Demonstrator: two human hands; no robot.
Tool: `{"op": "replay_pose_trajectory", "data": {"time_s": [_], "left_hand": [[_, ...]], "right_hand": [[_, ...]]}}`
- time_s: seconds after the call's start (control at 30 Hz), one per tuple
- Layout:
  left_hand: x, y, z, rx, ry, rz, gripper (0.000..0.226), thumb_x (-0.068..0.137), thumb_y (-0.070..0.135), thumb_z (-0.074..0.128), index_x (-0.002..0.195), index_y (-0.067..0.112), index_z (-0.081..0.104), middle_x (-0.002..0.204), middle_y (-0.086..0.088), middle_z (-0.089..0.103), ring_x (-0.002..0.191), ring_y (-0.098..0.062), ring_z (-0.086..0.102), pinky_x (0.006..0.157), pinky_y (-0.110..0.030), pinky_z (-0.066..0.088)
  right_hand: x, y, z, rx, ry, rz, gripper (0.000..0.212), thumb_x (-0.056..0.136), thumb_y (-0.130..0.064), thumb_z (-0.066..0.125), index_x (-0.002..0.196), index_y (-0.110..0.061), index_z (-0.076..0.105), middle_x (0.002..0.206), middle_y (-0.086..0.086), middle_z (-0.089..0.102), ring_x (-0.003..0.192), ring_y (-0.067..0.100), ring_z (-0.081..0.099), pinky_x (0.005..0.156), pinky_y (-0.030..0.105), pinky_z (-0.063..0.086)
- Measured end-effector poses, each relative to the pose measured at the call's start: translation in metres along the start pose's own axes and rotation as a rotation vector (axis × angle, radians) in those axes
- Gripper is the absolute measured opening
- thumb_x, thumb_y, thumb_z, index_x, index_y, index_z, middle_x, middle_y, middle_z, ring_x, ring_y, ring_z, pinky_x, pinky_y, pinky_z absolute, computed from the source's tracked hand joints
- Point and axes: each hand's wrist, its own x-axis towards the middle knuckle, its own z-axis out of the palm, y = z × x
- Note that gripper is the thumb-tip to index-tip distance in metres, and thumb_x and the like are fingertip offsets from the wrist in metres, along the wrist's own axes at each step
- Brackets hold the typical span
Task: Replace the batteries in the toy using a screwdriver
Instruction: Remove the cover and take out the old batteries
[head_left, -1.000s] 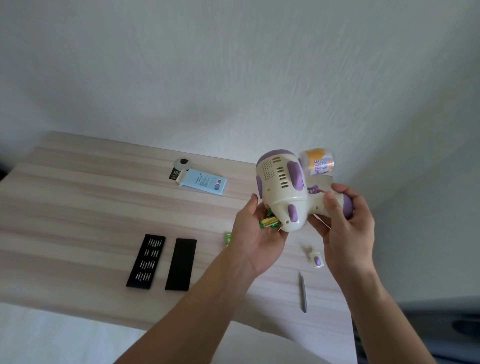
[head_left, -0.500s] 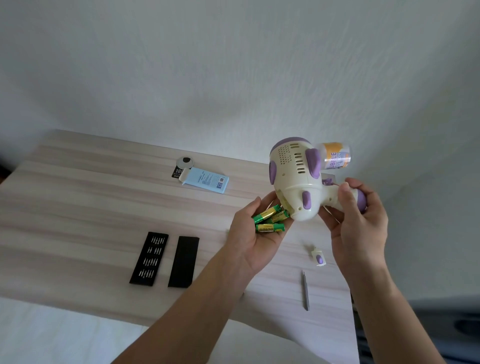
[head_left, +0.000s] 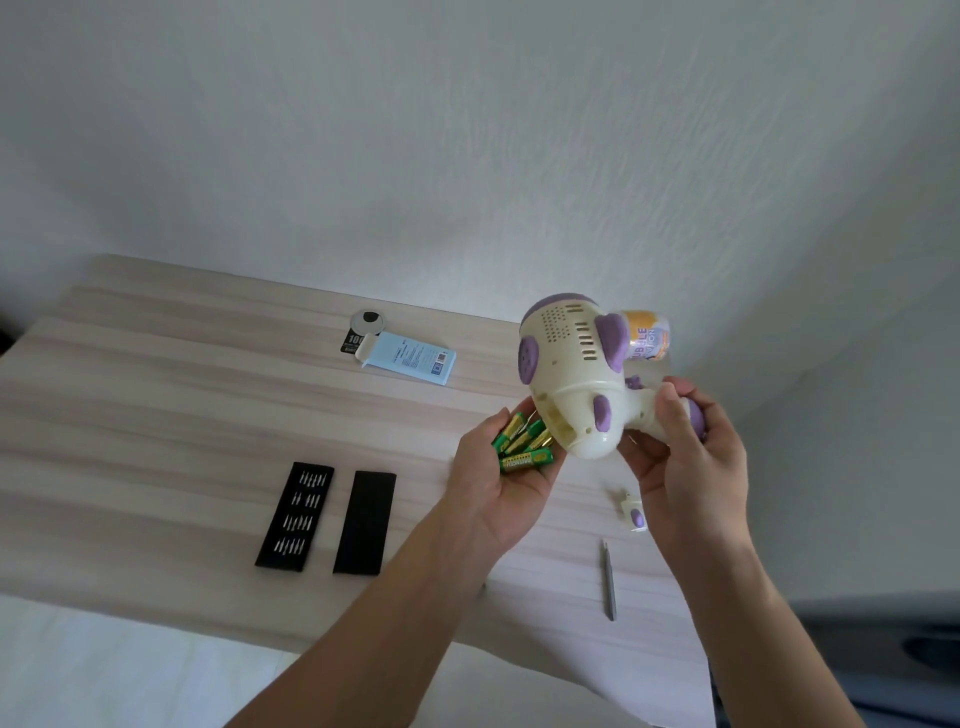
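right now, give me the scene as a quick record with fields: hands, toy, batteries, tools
left hand: palm up, green batteries lying in it, next to the toy's base
right hand: grips the handle of the bubble toy, held above the table
battery cover: off, lying on the table
screwdriver: lying on the table, no hand on it
bit tray: on the table, black lid beside it

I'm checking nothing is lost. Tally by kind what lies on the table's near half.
Black rectangular trays, one with bits, one plain: 2
Slim grey metal screwdriver: 1
Small cream-and-purple plastic battery cover: 1
Total: 4
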Motion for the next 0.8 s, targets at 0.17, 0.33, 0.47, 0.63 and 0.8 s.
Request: {"op": "replay_pose_trajectory", "data": {"time_s": [0.17, 0.33, 0.47, 0.63, 0.8], "left_hand": [[0.009, 0.004, -0.012, 0.012, 0.013, 0.014, 0.028, 0.103, 0.018, 0.049, 0.11, -0.002, 0.067, 0.098, -0.022, 0.073, 0.084, -0.031, 0.074, 0.083, -0.047, 0.059], [0.02, 0.018, -0.037, 0.007, 0.104, 0.025, 0.032, 0.104, 0.021, 0.049, 0.117, -0.004, 0.064, 0.113, -0.022, 0.072, 0.106, -0.035, 0.069, 0.089, -0.047, 0.057], [0.031, 0.031, -0.058, 0.023, 0.172, 0.043, 0.032, 0.104, 0.022, 0.05, 0.117, -0.004, 0.064, 0.112, -0.021, 0.072, 0.106, -0.035, 0.068, 0.092, -0.045, 0.054], [0.047, 0.041, -0.074, 0.061, 0.23, 0.057, 0.03, 0.103, 0.019, 0.05, 0.1, -0.005, 0.068, 0.101, -0.019, 0.074, 0.098, -0.031, 0.07, 0.093, -0.041, 0.053], [0.063, 0.052, -0.085, 0.046, 0.28, 0.061, 0.033, 0.103, 0.02, 0.051, 0.093, -0.006, 0.069, 0.096, -0.018, 0.075, 0.078, -0.028, 0.076, 0.082, -0.04, 0.055]], "right_hand": [[0.003, 0.011, -0.003, -0.012, -0.003, 0.019, 0.016, 0.099, -0.014, 0.058, 0.115, -0.011, 0.059, 0.11, 0.016, 0.069, 0.096, 0.028, 0.071, 0.081, 0.043, 0.061], [0.021, 0.031, -0.016, 0.009, 0.031, 0.084, 0.014, 0.1, -0.016, 0.058, 0.114, -0.014, 0.059, 0.103, 0.011, 0.07, 0.092, 0.025, 0.072, 0.082, 0.042, 0.06], [0.045, 0.059, -0.026, -0.045, 0.086, 0.135, 0.014, 0.1, -0.014, 0.057, 0.114, -0.013, 0.058, 0.099, 0.009, 0.07, 0.084, 0.02, 0.073, 0.076, 0.037, 0.062], [0.083, 0.103, -0.034, -0.114, 0.127, 0.256, 0.015, 0.1, -0.015, 0.057, 0.115, -0.012, 0.056, 0.107, 0.013, 0.067, 0.09, 0.026, 0.071, 0.074, 0.036, 0.063], [0.112, 0.139, -0.036, -0.063, 0.186, 0.366, 0.006, 0.1, -0.013, 0.057, 0.105, -0.016, 0.056, 0.104, 0.012, 0.066, 0.088, 0.025, 0.069, 0.071, 0.035, 0.063]]}}
